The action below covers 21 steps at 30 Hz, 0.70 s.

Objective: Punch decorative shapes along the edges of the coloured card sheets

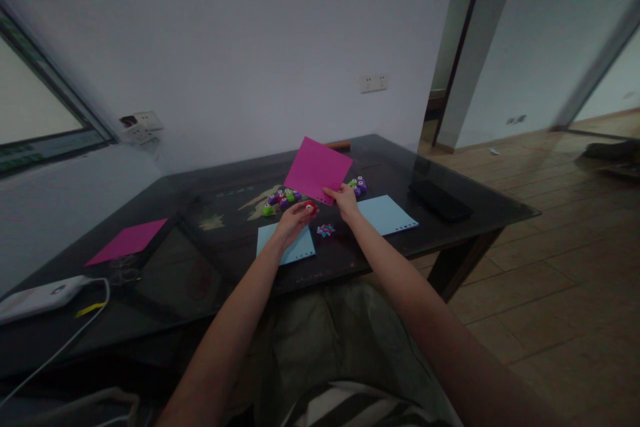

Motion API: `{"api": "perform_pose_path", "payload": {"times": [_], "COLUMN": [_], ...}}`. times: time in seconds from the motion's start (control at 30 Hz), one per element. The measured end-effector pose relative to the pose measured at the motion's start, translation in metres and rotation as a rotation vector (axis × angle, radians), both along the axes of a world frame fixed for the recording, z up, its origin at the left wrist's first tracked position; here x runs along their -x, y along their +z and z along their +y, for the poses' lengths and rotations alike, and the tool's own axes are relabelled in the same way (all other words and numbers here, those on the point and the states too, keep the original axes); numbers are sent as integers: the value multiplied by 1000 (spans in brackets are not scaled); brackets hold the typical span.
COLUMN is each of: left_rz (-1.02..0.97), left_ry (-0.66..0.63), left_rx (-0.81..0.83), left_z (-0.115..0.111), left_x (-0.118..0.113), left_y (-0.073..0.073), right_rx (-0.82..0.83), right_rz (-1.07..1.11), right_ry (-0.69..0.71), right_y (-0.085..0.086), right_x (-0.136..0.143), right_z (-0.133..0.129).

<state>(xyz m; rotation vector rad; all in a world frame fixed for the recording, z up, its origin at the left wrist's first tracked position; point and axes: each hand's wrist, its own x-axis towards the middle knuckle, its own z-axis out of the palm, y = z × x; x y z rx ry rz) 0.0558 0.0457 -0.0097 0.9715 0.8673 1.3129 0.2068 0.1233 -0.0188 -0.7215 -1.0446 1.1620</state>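
Note:
My right hand pinches the lower edge of a pink sheet, which is raised above the table and tilted. Between the fingertips of my left hand is a small red toy, just below the sheet's lower edge. Under my left hand lies a light blue sheet with marks along its near edge. Another light blue sheet rests to the right. A small pile of red and blue bits lies between them. Green and purple toys with eyes cluster behind my left hand, more beyond my right.
The dark table stands against the wall. A second pink sheet lies at the left, near a white device with a cable. At the right is a black flat object. An orange-brown stick lies at the back.

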Motion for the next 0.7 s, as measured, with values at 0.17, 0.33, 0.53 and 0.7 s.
{"api": "perform_pose_path", "payload": {"times": [0.17, 0.33, 0.53, 0.7], "left_rz": [9, 31, 29, 15], "left_ry": [3, 4, 8, 11], "left_rx": [-20, -53, -46, -42], "left_z": [-2, 0, -2, -5], "left_x": [-1, 0, -1, -2], "left_y": [2, 0, 2, 4], "right_rx": [-47, -90, -98, -94], "right_rz": [-37, -43, -52, -67], "right_ry": [1, -8, 10, 0], "right_y": [3, 4, 6, 9], "right_x": [0, 2, 3, 2], "right_z": [-2, -2, -4, -7]}}
